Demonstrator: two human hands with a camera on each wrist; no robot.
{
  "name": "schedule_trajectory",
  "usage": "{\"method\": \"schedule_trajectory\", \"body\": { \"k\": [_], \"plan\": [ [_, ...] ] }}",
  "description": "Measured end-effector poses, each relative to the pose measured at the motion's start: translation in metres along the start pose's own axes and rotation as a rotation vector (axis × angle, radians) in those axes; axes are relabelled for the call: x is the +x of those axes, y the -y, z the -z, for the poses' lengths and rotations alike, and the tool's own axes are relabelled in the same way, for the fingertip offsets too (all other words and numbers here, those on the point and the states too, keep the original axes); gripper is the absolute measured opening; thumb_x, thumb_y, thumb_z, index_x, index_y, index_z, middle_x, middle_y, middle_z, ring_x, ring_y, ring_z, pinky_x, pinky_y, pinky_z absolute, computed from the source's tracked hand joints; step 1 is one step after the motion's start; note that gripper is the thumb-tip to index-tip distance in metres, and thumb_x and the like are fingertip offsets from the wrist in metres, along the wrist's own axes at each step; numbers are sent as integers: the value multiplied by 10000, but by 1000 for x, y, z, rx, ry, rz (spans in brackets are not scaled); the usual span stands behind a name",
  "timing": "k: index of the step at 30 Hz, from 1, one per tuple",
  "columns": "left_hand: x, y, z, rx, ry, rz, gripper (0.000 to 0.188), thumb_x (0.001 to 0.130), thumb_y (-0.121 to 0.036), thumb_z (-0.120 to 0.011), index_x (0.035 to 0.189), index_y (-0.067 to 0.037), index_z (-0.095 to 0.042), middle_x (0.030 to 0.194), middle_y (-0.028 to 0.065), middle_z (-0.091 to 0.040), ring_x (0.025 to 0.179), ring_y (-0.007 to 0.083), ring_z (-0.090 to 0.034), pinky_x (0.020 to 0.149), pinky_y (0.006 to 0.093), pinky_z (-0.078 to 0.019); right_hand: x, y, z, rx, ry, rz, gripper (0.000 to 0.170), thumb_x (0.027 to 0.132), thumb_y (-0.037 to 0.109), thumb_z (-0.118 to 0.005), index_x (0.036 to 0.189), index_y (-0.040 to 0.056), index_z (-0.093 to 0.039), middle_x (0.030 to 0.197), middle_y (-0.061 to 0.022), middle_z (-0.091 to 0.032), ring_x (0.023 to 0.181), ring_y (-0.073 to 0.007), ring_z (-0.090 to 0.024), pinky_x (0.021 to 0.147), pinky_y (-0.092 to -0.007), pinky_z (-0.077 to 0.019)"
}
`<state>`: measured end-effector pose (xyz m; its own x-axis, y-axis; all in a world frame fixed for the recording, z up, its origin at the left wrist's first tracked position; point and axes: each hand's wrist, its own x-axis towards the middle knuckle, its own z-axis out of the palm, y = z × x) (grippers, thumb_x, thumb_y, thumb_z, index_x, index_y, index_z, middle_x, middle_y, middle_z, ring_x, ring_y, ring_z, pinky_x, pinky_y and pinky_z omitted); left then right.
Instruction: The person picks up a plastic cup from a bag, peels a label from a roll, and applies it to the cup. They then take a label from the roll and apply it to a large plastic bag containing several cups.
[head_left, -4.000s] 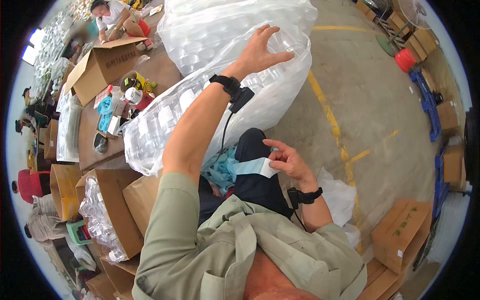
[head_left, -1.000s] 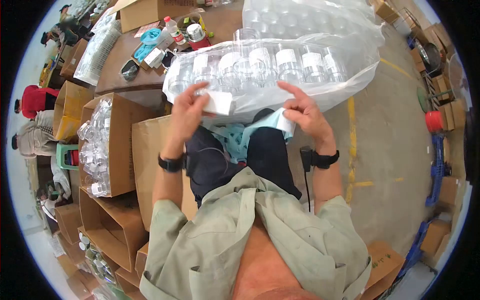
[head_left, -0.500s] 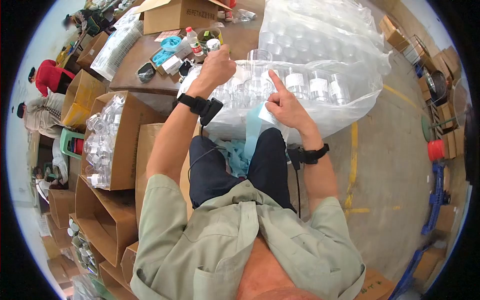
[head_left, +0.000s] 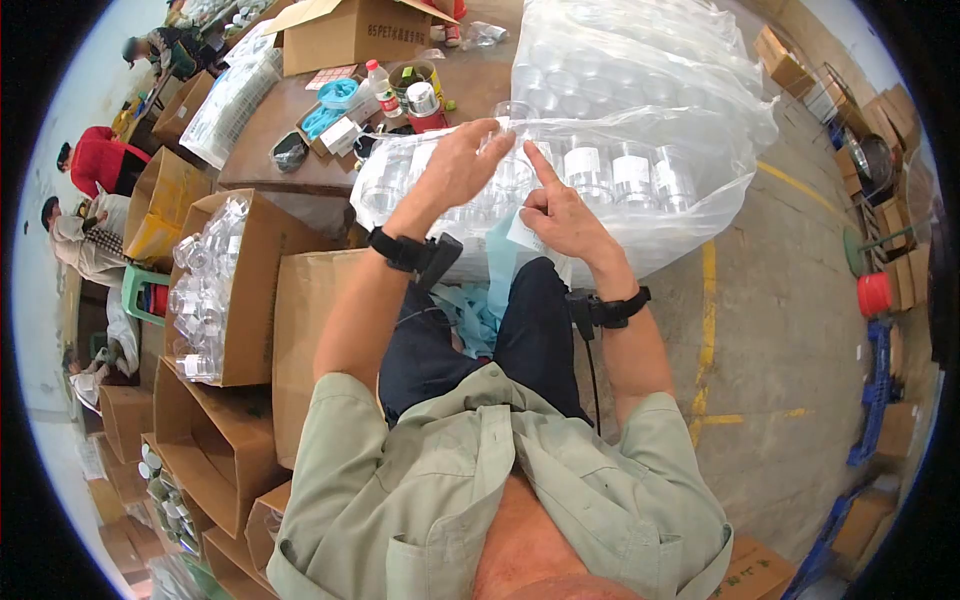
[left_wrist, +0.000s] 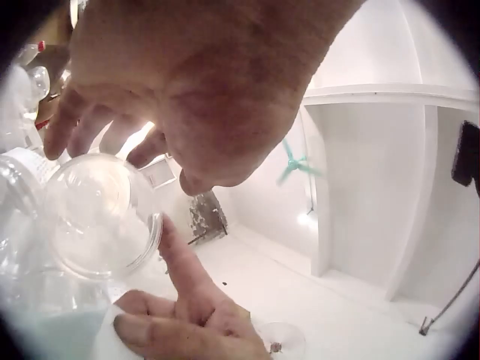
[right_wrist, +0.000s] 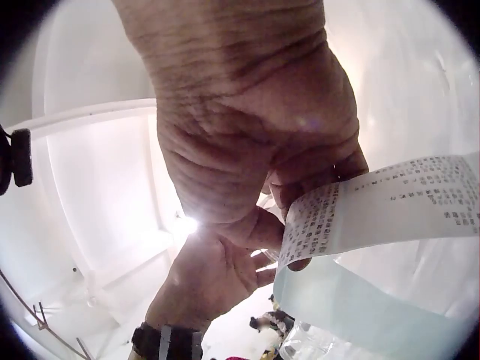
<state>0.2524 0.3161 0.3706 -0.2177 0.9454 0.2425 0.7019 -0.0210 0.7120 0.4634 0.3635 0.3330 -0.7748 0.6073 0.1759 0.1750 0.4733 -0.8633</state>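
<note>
My left hand reaches over the rows of clear jars, its fingers extended beside one raised jar. In the left wrist view, these fingers lie along the edge of the round clear jar, and the right index finger touches its other side. My right hand points that index finger while the thumb and curled fingers pinch a label strip. Small print covers the white part of the strip in the right wrist view; its backing is pale blue. The left palm is partly hidden.
Plastic film wraps the jars. Behind them, a brown table holds a carton, a bottle and tins. A box of clear jars stands at left. Blue strips lie between the knees. People work at far left.
Since half a second ago, my left hand has moved right from near the tins to the raised jar, and its fingers have straightened. The right hand keeps its pinch on the strip.
</note>
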Motion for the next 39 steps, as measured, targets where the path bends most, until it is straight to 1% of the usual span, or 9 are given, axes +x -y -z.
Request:
{"method": "schedule_trajectory", "body": {
  "k": [4,9,11,14,20,27,30,36,39],
  "plan": [
    [-10,16,-23,100,-65,-158,588,1048,-417,-549,1483,-25,-504,1540,300,-452,1403,453,-477,1132,486,-434,2,3,-2,15,3,-40,965,844,41,-610,1680,127,-134,787,-159,-725,751,-313,-700,791,-392,-547],
    [-27,16,-28,17,-104,-178,570,1063,-395,-558,1551,-116,-461,1598,312,-363,1457,481,-400,1162,485,-398,3,6,-2,14,3,-51,947,855,31,-599,1683,159,-157,784,-146,-729,732,-272,-698,779,-379,-547],
    [-44,11,-25,9,-227,-215,564,1053,-335,-596,1542,-91,-459,1559,304,-421,1418,437,-476,1129,473,-442,2,0,-5,41,-30,-47,926,867,35,-598,1681,137,-167,763,-118,-715,701,-218,-670,756,-350,-537],
    [-80,33,-22,-206,-378,-151,526,1049,-250,-621,1515,-53,-475,1488,260,-519,1318,358,-588,1060,447,-504,-12,10,-6,51,-107,-45,903,887,21,-589,1677,90,-156,766,-94,-688,684,-162,-614,736,-324,-520],
    [-134,91,-13,-990,-534,362,644,1077,-242,-587,1582,-7,-265,1394,249,-590,1206,311,-657,990,428,-553,-46,7,-23,260,-44,35,881,927,10,-588,1682,85,-140,809,-65,-681,749,-119,-596,788,-292,-498],
    [-109,113,-3,-1575,-333,420,661,1098,-341,-521,1584,-29,-200,1383,265,-562,1223,361,-637,1042,467,-537,-32,11,-28,321,-119,-4,905,937,13,-602,1687,91,-103,814,-40,-670,742,-93,-570,763,-262,-482],
    [-100,118,-10,-1669,-367,401,448,1098,-307,-529,1441,-42,-414,1391,225,-577,1274,351,-612,1068,474,-529,-29,5,-22,296,-128,-33,909,936,16,-612,1685,83,-102,818,-41,-664,733,-90,-558,732,-258,-474],
    [-87,108,-31,-1513,-499,252,485,1097,-236,-537,1503,-30,-368,1365,181,-594,1285,332,-603,1083,456,-525,-21,-2,-19,270,-143,-107,908,932,18,-624,1682,70,-115,809,-28,-644,721,-81,-534,693,-248,-448],
    [-83,96,-43,-1229,-511,182,620,1076,-173,-576,1595,-29,-268,1377,177,-591,1286,324,-603,1083,449,-525,-18,0,-18,286,-146,-117,907,928,-1,-628,1683,76,-132,796,3,-614,714,-62,-503,665,-226,-414]
  ]
}}
